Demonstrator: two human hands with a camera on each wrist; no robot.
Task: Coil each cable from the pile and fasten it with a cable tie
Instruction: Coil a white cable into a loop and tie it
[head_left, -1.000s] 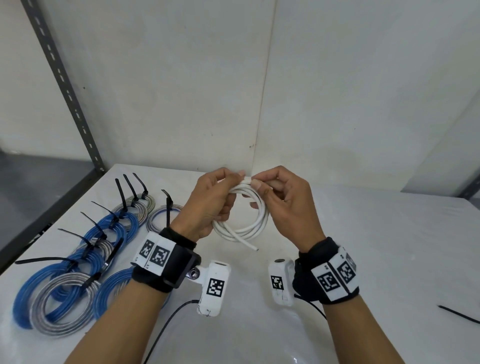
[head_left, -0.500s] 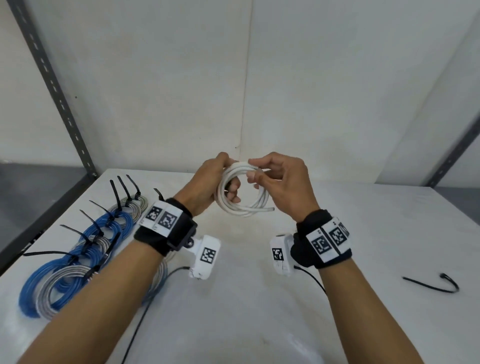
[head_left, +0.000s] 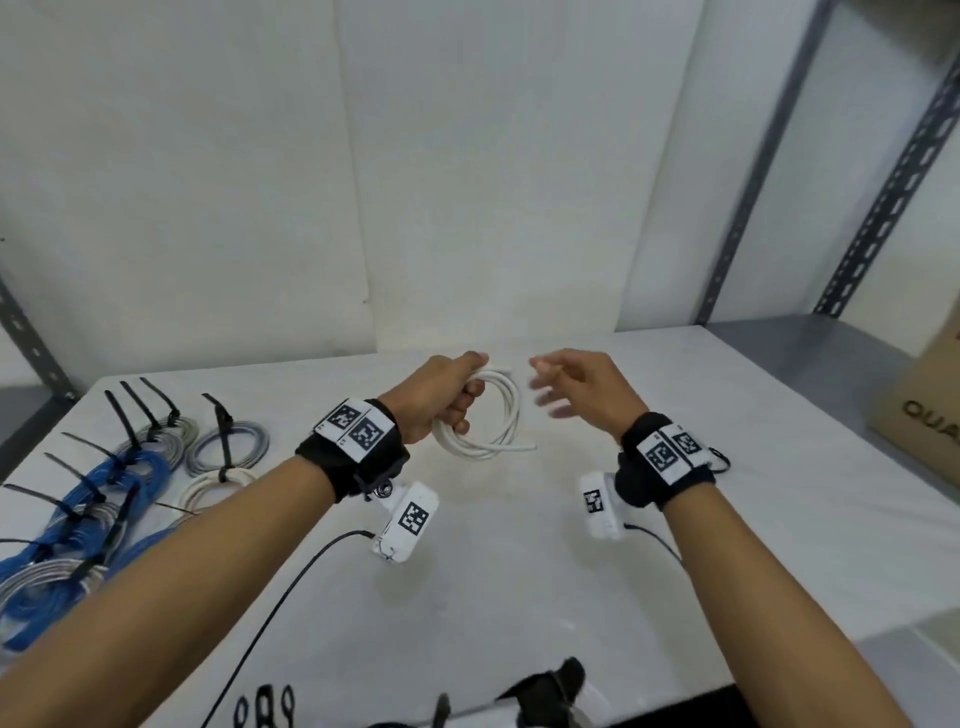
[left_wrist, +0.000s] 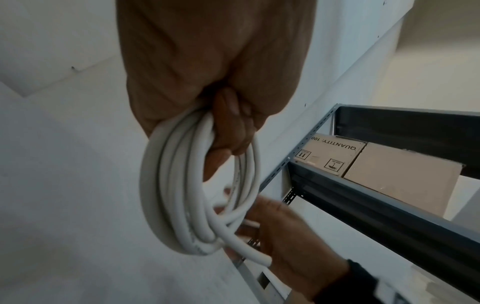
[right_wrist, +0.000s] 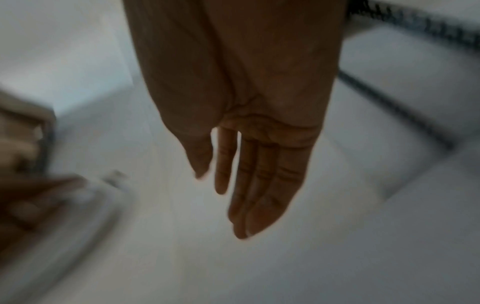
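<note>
Left hand (head_left: 441, 397) fingers (left_wrist: 231, 131) curled round white cable coil (head_left: 491, 415), loop upright, loose end pointing right; right hand (head_left: 582, 387) fingers straight, empty.

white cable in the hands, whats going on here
A person is coiling cables. The left hand grips a coiled white round cable above the white table; no tie is on it yet. The right hand is open and empty beside it. Blue, grey and white coils with black cable ties lie at the left.

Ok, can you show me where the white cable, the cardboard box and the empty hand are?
white cable (head_left: 506, 415): head view, right side of the coil.
cardboard box (head_left: 924, 410): head view, printed front face.
right hand (right_wrist: 259, 164): right wrist view, straight fingers.
</note>
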